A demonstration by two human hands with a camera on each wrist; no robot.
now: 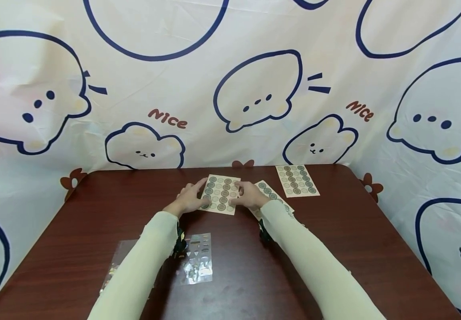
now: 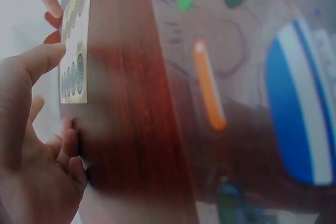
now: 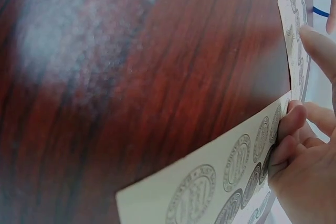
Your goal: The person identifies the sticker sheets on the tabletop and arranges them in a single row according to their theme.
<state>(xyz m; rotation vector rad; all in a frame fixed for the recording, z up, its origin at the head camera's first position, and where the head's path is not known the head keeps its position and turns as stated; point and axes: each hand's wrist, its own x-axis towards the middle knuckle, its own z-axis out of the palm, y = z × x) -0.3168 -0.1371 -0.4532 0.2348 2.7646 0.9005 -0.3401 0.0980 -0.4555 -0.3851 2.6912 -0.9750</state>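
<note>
A cream sheet of round stickers (image 1: 221, 192) with rows of stamp-like circles lies at the far middle of the table. At its left side, my left hand (image 1: 190, 198) touches it, thumb on the lower left corner and forefinger along the upper left edge. From the right, my right hand (image 1: 250, 195) lays its thumb on the same sheet near the right edge. The right hand's lower fingers (image 3: 286, 140) rest curled against a second sticker sheet (image 1: 268, 191), partly covered by that hand and sleeve. In the left wrist view, the left thumb (image 2: 50, 59) meets the first sheet's edge.
A third sticker sheet (image 1: 297, 181) lies near the back edge at right. Closer in, a clear plastic sheet (image 1: 198, 260) with small printed shapes reflects light. Another transparent packet (image 1: 120, 253) sits under the left forearm. A patterned cloth (image 1: 254, 26) hangs behind the brown table (image 1: 334, 249).
</note>
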